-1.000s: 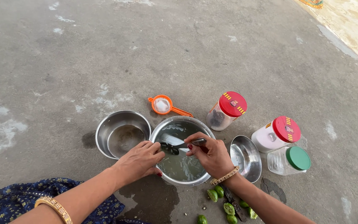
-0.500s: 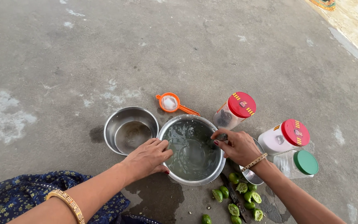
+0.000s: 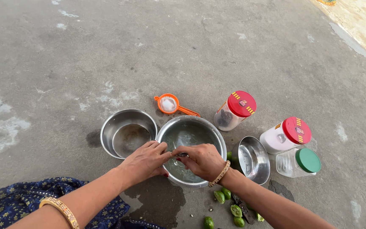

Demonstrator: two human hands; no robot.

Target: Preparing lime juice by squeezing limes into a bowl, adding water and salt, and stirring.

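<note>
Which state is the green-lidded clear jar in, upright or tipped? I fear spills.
Tipped: the clear plastic jar with the green lid lies on its side on the grey concrete floor, lid on.

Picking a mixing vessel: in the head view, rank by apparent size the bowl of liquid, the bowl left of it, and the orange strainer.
1. Bowl of liquid
2. Left bowl, only slightly smaller
3. Orange strainer, clearly smallest

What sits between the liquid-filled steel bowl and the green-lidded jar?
In the head view, a small empty steel bowl lies between the liquid-filled bowl and the green-lidded jar.
</note>
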